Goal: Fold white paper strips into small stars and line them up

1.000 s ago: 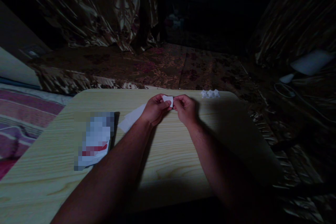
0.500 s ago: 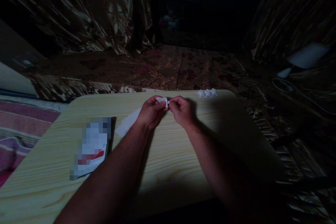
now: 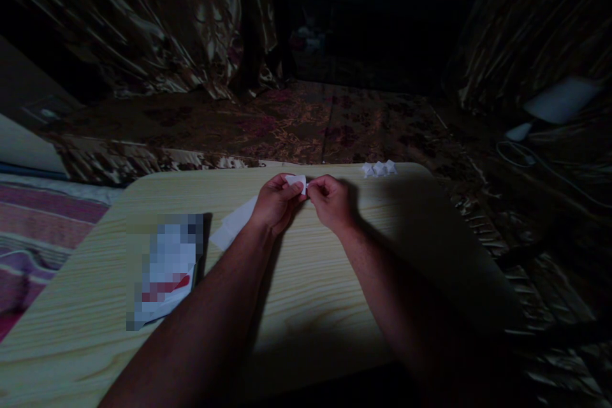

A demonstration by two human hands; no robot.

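Note:
Over the far half of the table, my left hand (image 3: 277, 204) is closed on a small white piece of paper (image 3: 297, 181), thumb on top. Close on its right, my right hand (image 3: 331, 201) pinches a narrow white bit at the paper's right edge. The fingertips of both hands almost meet, and they hide part of the paper. Beneath my left wrist lie flat white paper sheets (image 3: 233, 224), partly covered by the arm. Three small white folded paper shapes (image 3: 379, 169) stand in a row by the table's far edge, to the right of my hands.
The pale wood-grain table (image 3: 306, 293) has rounded far corners. A blurred-out white and red packet (image 3: 169, 268) lies on its left side. Past the right edge, a white lamp (image 3: 559, 101) with a cord stands in the dark. Patterned curtains (image 3: 201, 19) hang behind, and a striped cloth (image 3: 43, 217) is at left.
Almost nothing differs. The paper in my left hand has tilted or shifted very slightly, and both hands keep their places.

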